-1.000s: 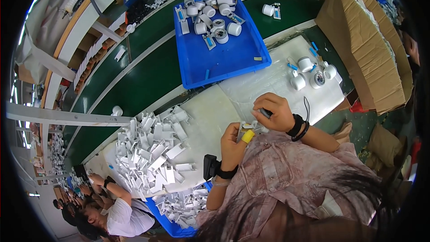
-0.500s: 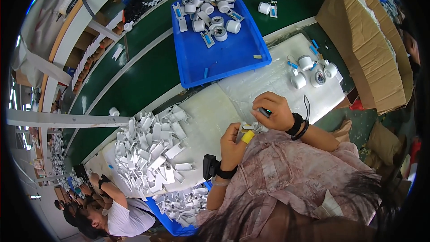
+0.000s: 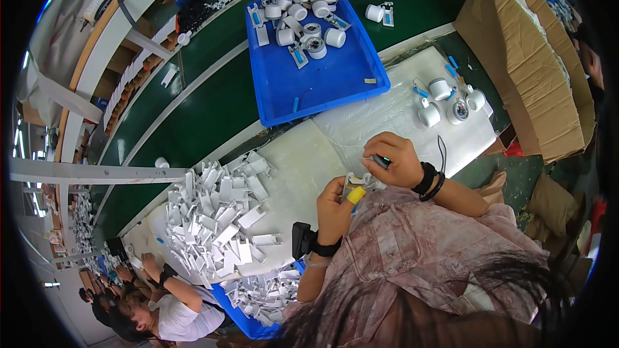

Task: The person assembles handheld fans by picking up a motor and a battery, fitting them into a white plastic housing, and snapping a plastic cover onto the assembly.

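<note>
Head view: we are pinching a small white clip (image 3: 356,182) between both hands over the counter (image 3: 303,161). Left hand (image 3: 335,209) is gripping it closed; right hand (image 3: 390,160) is closing on a dark piece. Finished rolls (image 3: 445,100) are sitting right; the clip pile (image 3: 216,209) is waiting.
</note>
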